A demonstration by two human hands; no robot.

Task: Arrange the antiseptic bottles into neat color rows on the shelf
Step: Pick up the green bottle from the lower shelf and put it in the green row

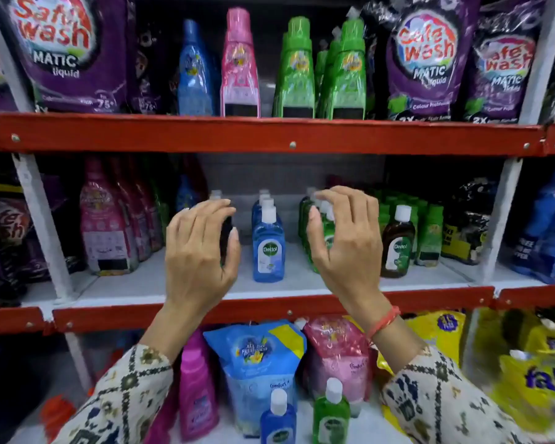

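Note:
On the middle shelf (pixel 430 277) the antiseptic bottles stand in rows running front to back. The blue row (pixel 268 248) is in the centre. My left hand (pixel 199 251) curls around a dark brown bottle (pixel 226 232) at the front of the left row, thumb and fingers on either side. My right hand (pixel 343 241) closes around the front of the green row (pixel 329 233), fingers over the white caps. One brown bottle (pixel 398 245) stands alone right of my right hand. One shelf down stand a loose blue bottle (pixel 277 418) and a green bottle (pixel 332 415).
Pink softener bottles (pixel 106 225) crowd the shelf's left and small green bottles (pixel 430 235) its right. A red shelf beam (pixel 269 136) hangs just above my hands. Refill pouches (pixel 257 357) fill the lower shelf behind the loose bottles. White uprights (pixel 39 225) bound the bay.

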